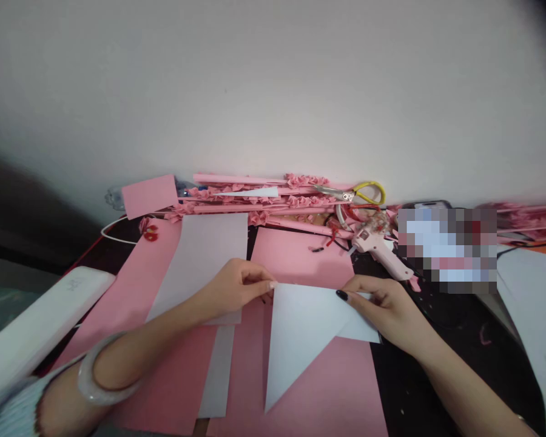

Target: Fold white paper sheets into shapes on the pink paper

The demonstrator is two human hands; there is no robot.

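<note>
Holding, two-handed: one folded white sheet (298, 337), spanning the gap between both sets of fingertips, its triangular flap pointing toward the wearer. Left hand (239, 285): thumb and finger closed in a pinch on the upper left corner. Right hand (386, 306): dark-nailed thumb pinching the upper edge, other fingers curled. Lower layer of the sheet: showing past the slanting edge, just below the right fingers. Handling notes, by judgement: both pinches best held level and lightly taut, so the upper edge runs straight; edges best matched before any crease is pressed; a thumb run along the fold should sharpen it more than pinching the ends alone. Beneath the fingers: pink sheet (346, 388). Left of the left fingers: pale sheet (200, 261). Beyond the right fingers: glue gun (384, 255), then scissors (368, 193), best kept off the paper
</note>
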